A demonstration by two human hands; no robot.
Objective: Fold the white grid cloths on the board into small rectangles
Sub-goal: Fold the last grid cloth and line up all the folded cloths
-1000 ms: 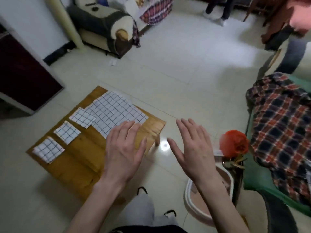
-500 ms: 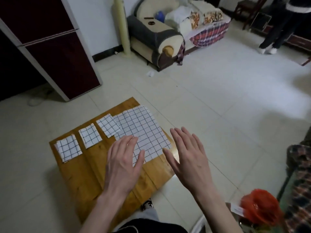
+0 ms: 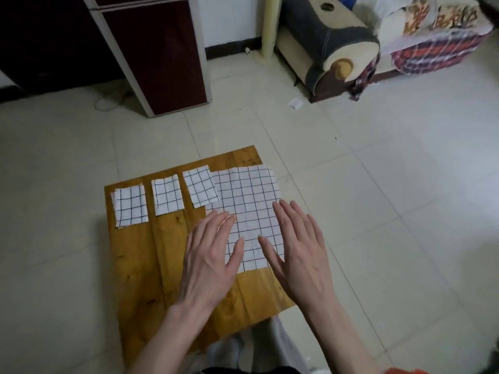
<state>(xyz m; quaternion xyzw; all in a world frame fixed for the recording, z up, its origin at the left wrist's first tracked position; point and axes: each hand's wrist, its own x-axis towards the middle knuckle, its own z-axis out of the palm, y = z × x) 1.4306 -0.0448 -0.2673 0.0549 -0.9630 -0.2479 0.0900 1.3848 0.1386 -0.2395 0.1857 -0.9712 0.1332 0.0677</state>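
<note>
Board (image 3: pixel 151 260): wooden, sitting on the tiled floor right in front of the person.
Big cloth (image 3: pixel 249 201): unfolded, flat on the board's right half, its far right corner hanging just past the edge.
Folded cloths: three in a row to the left, left one (image 3: pixel 131 205), middle one (image 3: pixel 167 194), right one (image 3: pixel 200 189) overlapping the big cloth.
Left hand (image 3: pixel 210 261): palm down, fingers straight and together, over the big cloth's near left part.
Right hand (image 3: pixel 299 253): same deal, near right part. Can't tell if either is actually pressing.
</note>
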